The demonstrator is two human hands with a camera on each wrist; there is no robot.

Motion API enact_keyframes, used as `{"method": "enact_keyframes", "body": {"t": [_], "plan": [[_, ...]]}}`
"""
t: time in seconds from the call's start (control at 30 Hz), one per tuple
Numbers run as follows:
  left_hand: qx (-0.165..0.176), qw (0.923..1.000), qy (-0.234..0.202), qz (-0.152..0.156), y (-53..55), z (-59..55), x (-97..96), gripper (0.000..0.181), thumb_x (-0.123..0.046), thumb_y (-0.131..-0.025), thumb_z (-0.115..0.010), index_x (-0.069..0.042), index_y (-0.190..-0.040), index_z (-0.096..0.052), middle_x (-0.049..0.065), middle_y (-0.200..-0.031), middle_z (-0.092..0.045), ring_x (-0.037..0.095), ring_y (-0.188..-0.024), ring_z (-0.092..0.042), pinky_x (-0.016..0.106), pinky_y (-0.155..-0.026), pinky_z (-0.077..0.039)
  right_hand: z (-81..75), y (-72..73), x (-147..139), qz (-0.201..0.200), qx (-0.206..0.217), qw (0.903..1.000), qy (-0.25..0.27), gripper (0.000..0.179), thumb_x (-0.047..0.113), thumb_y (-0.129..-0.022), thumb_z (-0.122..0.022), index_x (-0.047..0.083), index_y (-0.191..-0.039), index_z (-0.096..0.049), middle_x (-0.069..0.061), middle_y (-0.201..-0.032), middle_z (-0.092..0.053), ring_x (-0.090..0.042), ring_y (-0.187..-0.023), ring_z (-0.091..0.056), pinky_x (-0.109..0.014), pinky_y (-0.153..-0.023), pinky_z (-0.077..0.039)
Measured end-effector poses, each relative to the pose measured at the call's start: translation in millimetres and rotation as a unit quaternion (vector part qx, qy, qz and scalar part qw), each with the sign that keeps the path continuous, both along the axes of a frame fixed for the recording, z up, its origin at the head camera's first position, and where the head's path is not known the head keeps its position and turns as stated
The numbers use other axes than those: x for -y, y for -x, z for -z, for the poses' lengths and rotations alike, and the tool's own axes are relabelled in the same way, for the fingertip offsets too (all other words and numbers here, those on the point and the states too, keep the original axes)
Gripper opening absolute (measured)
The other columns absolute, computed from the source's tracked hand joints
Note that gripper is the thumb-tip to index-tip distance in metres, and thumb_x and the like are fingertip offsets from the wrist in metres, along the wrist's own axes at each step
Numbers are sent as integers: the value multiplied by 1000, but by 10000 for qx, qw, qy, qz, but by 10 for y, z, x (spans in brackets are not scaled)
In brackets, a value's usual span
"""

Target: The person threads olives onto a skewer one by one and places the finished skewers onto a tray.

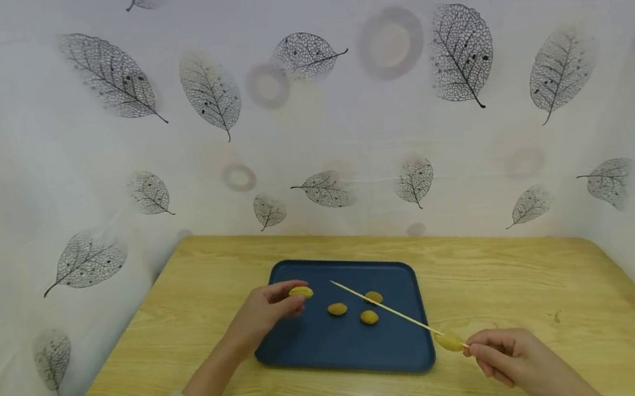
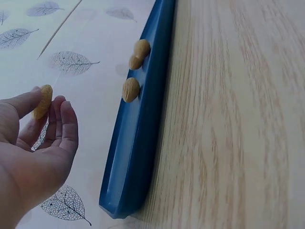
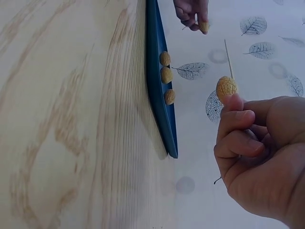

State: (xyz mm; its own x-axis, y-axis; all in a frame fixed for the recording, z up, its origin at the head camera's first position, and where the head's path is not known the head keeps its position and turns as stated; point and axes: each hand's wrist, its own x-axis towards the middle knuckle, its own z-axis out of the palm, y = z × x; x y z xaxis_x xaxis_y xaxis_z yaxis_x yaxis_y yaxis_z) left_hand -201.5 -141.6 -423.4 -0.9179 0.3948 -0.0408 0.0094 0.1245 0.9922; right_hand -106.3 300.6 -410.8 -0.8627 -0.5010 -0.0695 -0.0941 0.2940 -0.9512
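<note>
- We see the left hand (image 1: 263, 313) pinching a yellow piece (image 1: 301, 292) above the blue tray (image 1: 345, 360).
- The right hand (image 1: 509, 353) pinches a thin stick (image 1: 399, 314) near its end, beside the threaded piece (image 1: 448, 341).
- We find three loose pieces (image 1: 337, 309) in the tray, on the counter (image 1: 504, 287).

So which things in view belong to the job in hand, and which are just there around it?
Part of the job, it seems:
- thin stick, held in the right hand
- yellow lump on that stick
- second lump, pinched by the left hand
- three more lumps on the tray
- blue tray

Just there:
- wooden table
- leaf-print backdrop
</note>
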Motion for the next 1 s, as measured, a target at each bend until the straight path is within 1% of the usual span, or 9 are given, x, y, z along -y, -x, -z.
{"method": "enact_keyframes", "body": {"t": [0.1,0.17,0.27,0.37,0.43,0.6,0.7,0.9,1.0], "plan": [[126,9998,-118,3,-26,-12,-21,50,-26,-105,-65,3,-145,-57,19,-130,-67,38,-118,-64,36,-99,-55,1,-5,25,-102,76,9999,59,31,7,-111,-47,-18,-116,-63,-2,-73,-58,-28,-49,-36,-36,-41,-32],[201,9995,-242,25,-43,-15,-44,50,-26,-105,-64,4,-145,-56,22,-130,-67,33,-116,-67,35,-99,-55,3,-6,43,-203,52,9997,115,31,7,-111,-46,-18,-116,-63,-8,-72,-57,-31,-49,-34,-37,-40,-33],[309,9975,-614,134,-52,-11,-80,50,-22,-105,-64,8,-144,-54,26,-131,-65,25,-113,-69,35,-100,-55,7,-7,70,-342,22,9992,213,30,6,-111,-46,-19,-115,-63,-15,-71,-55,-34,-49,-33,-39,-40,-32],[371,9941,-982,261,-49,-8,-110,47,-15,-105,-63,11,-143,-53,28,-129,-66,21,-110,-71,35,-98,-56,7,-7,88,-393,42,9988,271,30,6,-111,-45,-18,-114,-63,-16,-71,-54,-35,-49,-32,-39,-40,-31],[384,9924,-1121,315,-48,-12,-122,46,-12,-105,-62,13,-143,-52,26,-125,-68,20,-107,-71,35,-97,-57,5,-5,94,-403,31,9988,286,30,6,-111,-45,-18,-114,-63,-15,-71,-54,-35,-49,-32,-39,-40,-31],[468,9914,-1178,340,-49,-25,-134,46,-9,-106,-61,14,-144,-50,15,-116,-72,17,-104,-72,34,-96,-57,-1,1,97,-387,64,9988,290,30,6,-111,-45,-18,-115,-63,-16,-72,-54,-36,-49,-31,-41,-40,-30],[505,9911,-1180,346,-53,-34,-137,47,-10,-105,-61,14,-145,-49,11,-113,-73,17,-103,-71,35,-97,-57,-2,5,96,-369,60,9990,237,30,6,-111,-45,-17,-115,-63,-16,-71,-54,-35,-49,-31,-41,-40,-30],[460,9905,-1220,439,-58,-45,-151,42,-9,-105,-61,10,-142,-54,10,-111,-71,18,-102,-70,38,-98,-56,9,16,111,-497,42,9981,367,30,5,-111,-44,-19,-115,-62,-19,-71,-51,-36,-49,-29,-41,-40,-28],[450,9903,-1225,469,-59,-47,-157,41,-9,-105,-61,9,-142,-55,10,-112,-70,18,-102,-70,38,-97,-56,16,19,121,-529,38,9977,411,30,5,-111,-44,-19,-115,-61,-20,-71,-50,-36,-49,-28,-41,-39,-27]]}}
